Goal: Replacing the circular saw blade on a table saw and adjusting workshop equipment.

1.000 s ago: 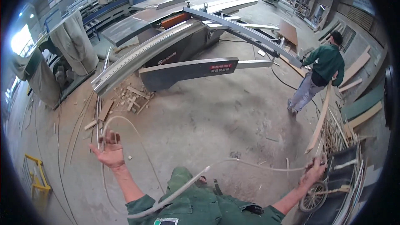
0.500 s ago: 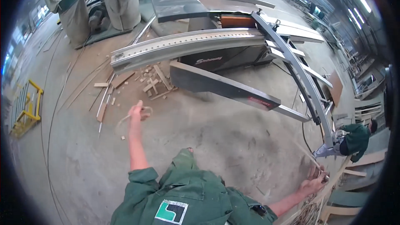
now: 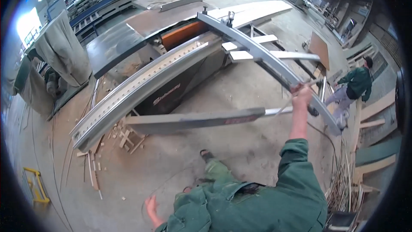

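Observation:
My right hand (image 3: 301,91) is raised at arm's length, closed around a thin pale wooden strip (image 3: 283,108) that runs slantwise through the fist in front of the saw's long grey rail (image 3: 274,66). Low by my green jacket, my left hand (image 3: 151,208) hangs near the concrete floor. A faint thin curved strip (image 3: 165,182) arcs beside it. Whether the fingers grip that strip is unclear.
A big sliding panel saw (image 3: 171,94) fills the middle, with wood offcuts (image 3: 126,137) under its left end. A person in a green jacket (image 3: 357,83) walks at the right. Thin strips (image 3: 343,176) and boards lie at lower right. A yellow frame (image 3: 36,184) stands at left.
My view has swung back to the right. My right hand rose from low at the right to high in front of the saw rail. My left hand dropped from outstretched to near my body.

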